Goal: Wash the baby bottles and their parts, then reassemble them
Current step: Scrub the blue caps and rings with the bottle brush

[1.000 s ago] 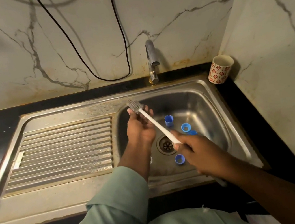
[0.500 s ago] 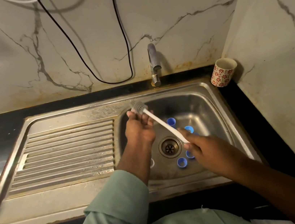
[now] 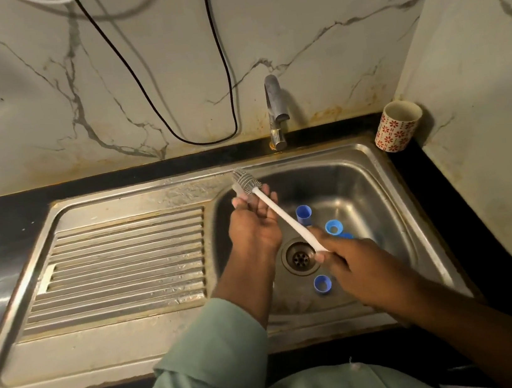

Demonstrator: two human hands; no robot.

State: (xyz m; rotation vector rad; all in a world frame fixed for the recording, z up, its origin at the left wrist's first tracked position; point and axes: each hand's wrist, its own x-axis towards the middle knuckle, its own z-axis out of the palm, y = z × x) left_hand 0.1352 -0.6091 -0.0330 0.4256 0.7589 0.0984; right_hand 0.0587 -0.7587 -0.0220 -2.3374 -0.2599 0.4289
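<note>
Over the steel sink basin [image 3: 377, 176], my right hand [image 3: 356, 262] grips the white handle of a bottle brush [image 3: 284, 216]. The brush's grey bristle head [image 3: 245, 180] lies at the fingertips of my left hand [image 3: 254, 227]. That hand's curled fingers hold a small pale part [image 3: 235, 194] against the bristles; what it is cannot be made out. On the basin floor lie blue bottle parts: one upright cap [image 3: 303, 215], one ring [image 3: 333, 227] and another ring [image 3: 322, 284] near the drain [image 3: 299, 256]. More blue shows behind my right hand.
The tap [image 3: 275, 108] stands at the back of the basin with no water running. A ribbed steel drainboard [image 3: 120, 268] lies to the left. A red-flowered cup [image 3: 398, 126] sits in the back right corner on the black counter. A black cable [image 3: 223, 66] hangs on the marble wall.
The view has shifted slightly. Both hands keep their holds, and the brush head stays at my left hand's fingertips.
</note>
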